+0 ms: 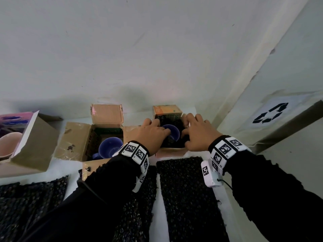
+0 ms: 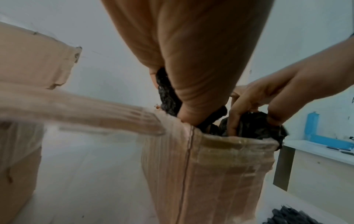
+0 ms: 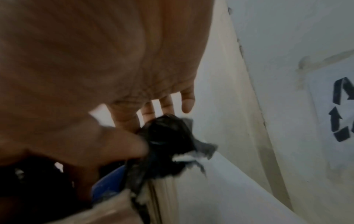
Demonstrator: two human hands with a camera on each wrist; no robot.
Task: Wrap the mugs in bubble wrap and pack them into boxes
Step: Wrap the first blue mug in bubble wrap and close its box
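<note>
A blue mug [image 1: 172,131] stands in black bubble wrap [image 1: 172,143] inside the small cardboard box [image 1: 170,151] at the back right of the table. Both hands reach into that box. My left hand [image 1: 161,131] curls over the box's left side, and in the left wrist view its fingers [image 2: 188,115] dip into the wrap [image 2: 166,94] at the box [image 2: 210,174] rim. My right hand [image 1: 186,130] pinches a fold of wrap [image 2: 254,127] between thumb and fingers on the right side. In the right wrist view the wrap [image 3: 168,136] bunches over the mug's blue rim [image 3: 109,181].
A second open box [image 1: 76,140] to the left holds another blue mug [image 1: 110,147]. A box at far left [image 1: 35,145] holds a pink mug [image 1: 7,144]. Black bubble wrap sheets [image 1: 185,189] lie at the table's front. White walls close off the back and right.
</note>
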